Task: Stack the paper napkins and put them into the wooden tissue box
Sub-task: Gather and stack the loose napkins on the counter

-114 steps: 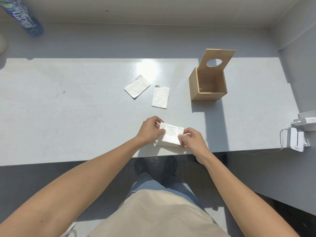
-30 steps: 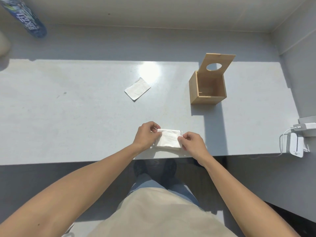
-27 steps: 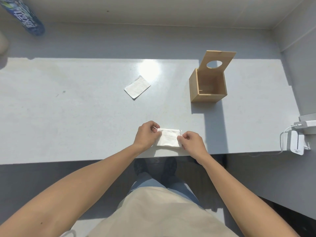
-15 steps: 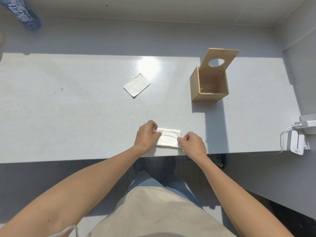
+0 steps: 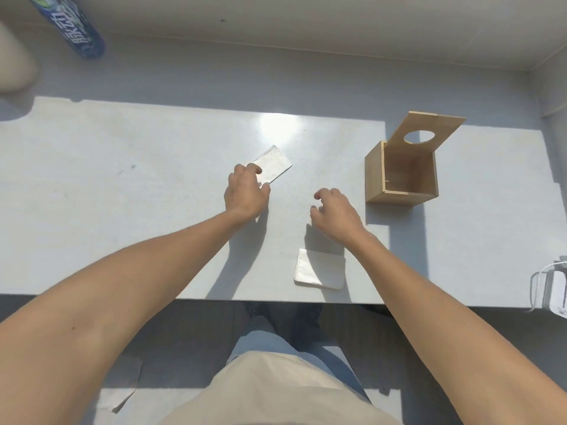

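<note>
A small stack of paper napkins (image 5: 319, 269) lies squared up near the front edge of the white table (image 5: 122, 179), with nobody holding it. One loose napkin (image 5: 274, 163) remains farther back, left of centre, lying at an angle. The wooden tissue box (image 5: 402, 176) stands on the far right of the table, its lid (image 5: 429, 134) with the round hole tipped up and open, and the part of its inside that shows looks empty. So the stacking seems nearly done: the last napkin has to join the pile, and then the whole pile must go into the box. The left hand (image 5: 245, 191) is stretched forward, palm down, fingers resting on the near corner of the loose napkin; whether it has pinched the paper yet cannot be told. The right hand (image 5: 334, 211) hovers above the table between the stack and the box, fingers loosely curled, grasping nothing, its shadow falling across the stack's far edge.
</note>
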